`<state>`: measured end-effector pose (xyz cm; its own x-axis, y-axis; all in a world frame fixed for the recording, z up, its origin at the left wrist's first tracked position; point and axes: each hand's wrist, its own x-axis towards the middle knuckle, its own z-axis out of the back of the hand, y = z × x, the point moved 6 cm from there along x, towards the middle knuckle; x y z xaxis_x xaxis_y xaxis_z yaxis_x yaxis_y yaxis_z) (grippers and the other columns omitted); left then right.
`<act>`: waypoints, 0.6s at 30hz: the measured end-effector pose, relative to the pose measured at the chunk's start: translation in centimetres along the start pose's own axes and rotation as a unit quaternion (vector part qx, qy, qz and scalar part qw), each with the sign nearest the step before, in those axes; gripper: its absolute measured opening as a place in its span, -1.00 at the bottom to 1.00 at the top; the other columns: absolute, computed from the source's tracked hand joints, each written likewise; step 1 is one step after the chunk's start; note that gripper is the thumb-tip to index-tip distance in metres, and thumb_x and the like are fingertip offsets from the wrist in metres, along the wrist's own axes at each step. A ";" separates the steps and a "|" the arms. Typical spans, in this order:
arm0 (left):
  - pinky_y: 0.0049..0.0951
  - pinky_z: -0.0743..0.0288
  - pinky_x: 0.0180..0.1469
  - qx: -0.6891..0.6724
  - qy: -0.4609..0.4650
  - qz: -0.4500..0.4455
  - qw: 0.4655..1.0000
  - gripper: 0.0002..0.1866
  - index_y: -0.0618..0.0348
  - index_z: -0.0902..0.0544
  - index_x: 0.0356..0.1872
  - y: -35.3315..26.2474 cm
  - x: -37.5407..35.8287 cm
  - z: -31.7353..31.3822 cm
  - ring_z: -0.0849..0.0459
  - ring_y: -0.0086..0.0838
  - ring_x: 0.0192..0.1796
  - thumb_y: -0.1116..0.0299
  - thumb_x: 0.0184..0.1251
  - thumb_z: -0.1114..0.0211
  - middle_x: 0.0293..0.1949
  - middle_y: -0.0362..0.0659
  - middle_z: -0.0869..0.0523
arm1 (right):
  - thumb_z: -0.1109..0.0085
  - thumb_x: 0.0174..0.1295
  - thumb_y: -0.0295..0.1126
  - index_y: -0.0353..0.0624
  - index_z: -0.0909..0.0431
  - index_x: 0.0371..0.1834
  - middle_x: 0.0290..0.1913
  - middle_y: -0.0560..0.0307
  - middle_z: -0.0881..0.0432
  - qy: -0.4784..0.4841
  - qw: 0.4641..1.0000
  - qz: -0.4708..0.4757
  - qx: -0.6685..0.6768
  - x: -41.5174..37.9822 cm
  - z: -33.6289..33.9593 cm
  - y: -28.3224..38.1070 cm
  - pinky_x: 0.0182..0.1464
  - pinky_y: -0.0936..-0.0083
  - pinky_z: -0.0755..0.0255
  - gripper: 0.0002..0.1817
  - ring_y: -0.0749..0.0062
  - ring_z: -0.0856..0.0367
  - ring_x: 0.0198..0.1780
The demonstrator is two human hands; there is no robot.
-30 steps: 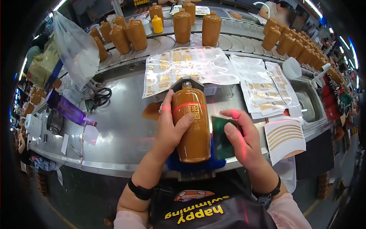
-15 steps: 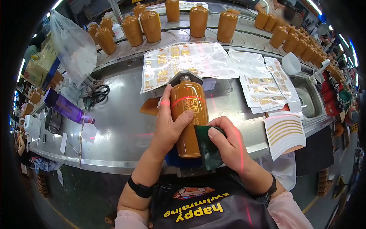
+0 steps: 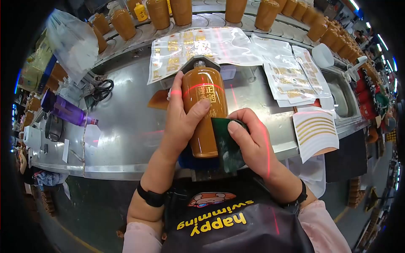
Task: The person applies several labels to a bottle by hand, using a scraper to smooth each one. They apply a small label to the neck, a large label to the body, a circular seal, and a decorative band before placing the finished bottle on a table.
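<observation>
A brown glazed bottle [image 3: 204, 139] with gold characters lies in the middle of the metal bench, its neck resting in a dark angled holder [image 3: 215, 63]. My left hand [image 3: 181, 109] is wrapped round the bottle's left side, the thumb across its front. In my right hand [image 3: 251, 137], thumb and fingers pinch a dark green flexible piece [image 3: 225, 145], which touches the lower right side of the bottle. Something blue [image 3: 187, 160] shows beneath the bottle's base. A red laser line crosses the bottle and my hands.
Label sheets [image 3: 211, 44] lie behind the bottle, with more sheets [image 3: 287, 76] to the right. A curved-strip sheet [image 3: 316, 133] overhangs the front edge. Scissors [image 3: 102, 89] and a purple bottle [image 3: 67, 111] are at left. Behind runs a conveyor [image 3: 206, 21] with brown bottles. A sink [image 3: 341, 99] is at right.
The whole view has shifted, so the bench and my hands sit higher in the picture. The bottles on the conveyor have moved along. My hands keep the same hold on the bottle and green piece.
</observation>
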<state>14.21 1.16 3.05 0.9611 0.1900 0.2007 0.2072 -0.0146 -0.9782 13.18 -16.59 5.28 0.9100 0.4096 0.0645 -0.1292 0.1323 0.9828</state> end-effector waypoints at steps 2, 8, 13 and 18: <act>-0.31 -0.31 0.38 -0.018 0.000 0.002 1.000 -0.02 0.45 0.02 0.52 -0.1 0.0 -0.2 -0.41 -0.24 0.35 0.15 0.29 -0.36 0.33 0.15 -0.36 | -0.05 0.43 -0.35 -0.34 -0.46 -0.03 -0.22 0.00 -0.60 0.001 1.000 -0.007 0.001 0.0 0.0 0.0 -0.06 0.46 -0.45 -0.76 0.41 -0.54 -0.19; -0.31 -0.26 0.40 -0.006 0.005 0.002 1.000 -0.02 0.44 0.05 0.52 -0.1 -0.1 -0.1 -0.39 -0.25 0.36 0.17 0.29 -0.36 0.34 0.14 -0.35 | -0.05 0.42 -0.36 -0.35 -0.46 -0.05 -0.24 -0.01 -0.60 0.000 1.000 -0.011 -0.006 0.0 0.0 0.2 -0.08 0.45 -0.45 -0.76 0.40 -0.55 -0.20; -0.35 -0.21 0.43 -0.052 0.014 0.005 0.999 -0.06 0.42 0.08 0.53 -0.3 -0.3 -0.4 -0.34 -0.30 0.38 0.19 0.36 -0.30 0.37 0.08 -0.31 | -0.08 0.40 -0.37 -0.34 -0.47 -0.06 -0.26 0.01 -0.60 -0.003 1.000 0.009 -0.018 0.0 0.1 0.5 -0.09 0.47 -0.46 -0.77 0.46 -0.54 -0.21; -0.38 -0.24 0.41 -0.115 0.019 0.029 0.993 -0.18 0.35 0.04 0.53 -0.7 -0.2 -0.4 -0.35 -0.36 0.37 0.29 0.43 -0.22 0.37 0.04 -0.32 | -0.14 0.41 -0.37 -0.27 -0.52 -0.02 -0.25 0.24 -0.60 0.028 0.998 -0.013 0.061 0.3 0.9 0.2 -0.14 0.63 -0.42 -0.79 0.68 -0.48 -0.22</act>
<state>13.98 0.77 3.75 0.9780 0.1449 0.1504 0.1830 -0.2481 -0.9513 13.79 -17.22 5.67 0.8882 0.4583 0.0330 -0.0549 0.0345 0.9979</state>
